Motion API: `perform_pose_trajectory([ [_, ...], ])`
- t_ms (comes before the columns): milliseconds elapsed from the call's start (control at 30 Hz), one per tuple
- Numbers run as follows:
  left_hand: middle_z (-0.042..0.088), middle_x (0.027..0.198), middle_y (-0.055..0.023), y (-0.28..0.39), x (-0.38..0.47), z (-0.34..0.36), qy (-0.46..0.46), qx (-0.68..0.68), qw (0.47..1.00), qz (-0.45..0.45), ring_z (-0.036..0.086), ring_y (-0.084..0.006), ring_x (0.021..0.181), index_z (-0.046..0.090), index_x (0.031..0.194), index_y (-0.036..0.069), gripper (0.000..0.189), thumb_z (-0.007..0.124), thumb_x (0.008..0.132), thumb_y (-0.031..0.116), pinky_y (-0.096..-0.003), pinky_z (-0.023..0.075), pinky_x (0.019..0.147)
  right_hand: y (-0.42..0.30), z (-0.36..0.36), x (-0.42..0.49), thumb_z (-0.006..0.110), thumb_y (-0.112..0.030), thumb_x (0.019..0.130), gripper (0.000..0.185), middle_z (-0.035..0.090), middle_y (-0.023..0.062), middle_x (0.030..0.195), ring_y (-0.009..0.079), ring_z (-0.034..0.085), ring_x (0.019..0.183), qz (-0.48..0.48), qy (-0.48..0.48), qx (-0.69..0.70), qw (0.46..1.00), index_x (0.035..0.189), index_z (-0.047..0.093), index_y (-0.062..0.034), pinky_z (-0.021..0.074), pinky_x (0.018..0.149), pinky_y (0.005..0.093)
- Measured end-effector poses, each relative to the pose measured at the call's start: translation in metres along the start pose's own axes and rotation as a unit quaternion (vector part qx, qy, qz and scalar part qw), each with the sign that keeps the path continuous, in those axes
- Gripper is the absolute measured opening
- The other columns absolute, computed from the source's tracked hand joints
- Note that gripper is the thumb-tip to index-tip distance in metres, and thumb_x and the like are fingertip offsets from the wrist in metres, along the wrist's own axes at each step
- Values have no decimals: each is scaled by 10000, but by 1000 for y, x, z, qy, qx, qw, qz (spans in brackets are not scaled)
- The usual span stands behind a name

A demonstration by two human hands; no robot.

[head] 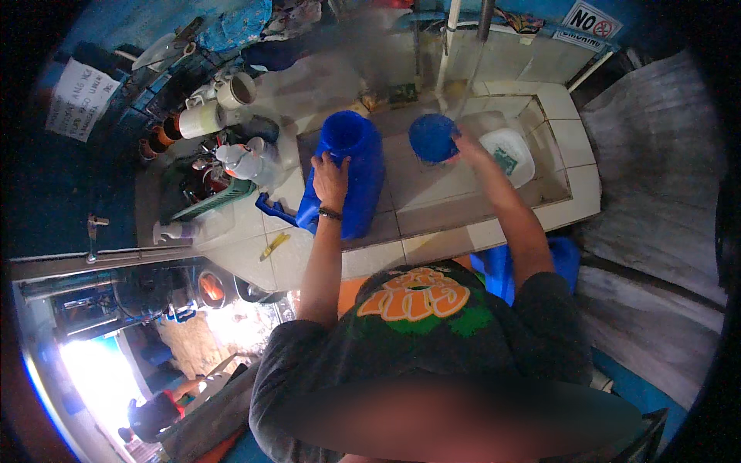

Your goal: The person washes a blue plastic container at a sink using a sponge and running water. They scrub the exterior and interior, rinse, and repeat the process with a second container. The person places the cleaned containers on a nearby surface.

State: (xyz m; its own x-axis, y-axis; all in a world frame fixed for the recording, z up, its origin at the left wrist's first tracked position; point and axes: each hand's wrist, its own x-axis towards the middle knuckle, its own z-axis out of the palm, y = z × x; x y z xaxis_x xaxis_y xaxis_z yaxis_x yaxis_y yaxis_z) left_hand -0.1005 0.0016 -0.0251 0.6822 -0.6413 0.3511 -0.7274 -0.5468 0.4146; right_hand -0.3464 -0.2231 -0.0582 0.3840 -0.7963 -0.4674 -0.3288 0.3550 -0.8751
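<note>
A tall blue plastic container (366, 191) with a round open mouth leans in the tiled sink basin (417, 214). My left hand (330, 182) rests on its side just below the mouth, fingers spread. Over the basin, my right hand (468, 144) grips the edge of a round blue plastic vessel (433, 138); its exact kind is hard to tell. To the right of that hand, a white plastic tub (524, 156) holds a green scouring pad (505, 161). A blue handle-like plastic part (275, 209) shows at the container's left side, on the counter.
Left of the basin stand a green dish rack (217, 199), white mugs (200, 120), bottles (240, 161) and a pump bottle (173, 231). A yellow object (275, 246) lies on the tiled counter. A pipe (448, 52) rises behind the basin. Another person (156, 414) is at lower left.
</note>
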Motion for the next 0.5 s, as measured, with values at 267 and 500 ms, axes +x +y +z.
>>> perform_pose_trajectory([
  [267, 591, 963, -210, 59, -13, 49, -160, -129, 969, 138, 589, -404, 866, 505, 1083, 47, 310, 589, 831, 207, -475, 492, 709, -93, -16, -45, 536, -50, 826, 356, 636, 191, 923, 323, 664, 739, -252, 49, -269, 928, 1172, 502, 26, 561, 497, 407],
  [500, 571, 1113, -218, 154, 13, 78, -234, -5, 950, 207, 609, -367, 929, 470, 1182, 35, 398, 557, 837, 215, -467, 508, 763, -141, -5, -70, 482, -91, 854, 170, 643, 222, 834, 383, 645, 738, -367, 170, -514, 756, 958, 572, 9, 531, 657, 470],
])
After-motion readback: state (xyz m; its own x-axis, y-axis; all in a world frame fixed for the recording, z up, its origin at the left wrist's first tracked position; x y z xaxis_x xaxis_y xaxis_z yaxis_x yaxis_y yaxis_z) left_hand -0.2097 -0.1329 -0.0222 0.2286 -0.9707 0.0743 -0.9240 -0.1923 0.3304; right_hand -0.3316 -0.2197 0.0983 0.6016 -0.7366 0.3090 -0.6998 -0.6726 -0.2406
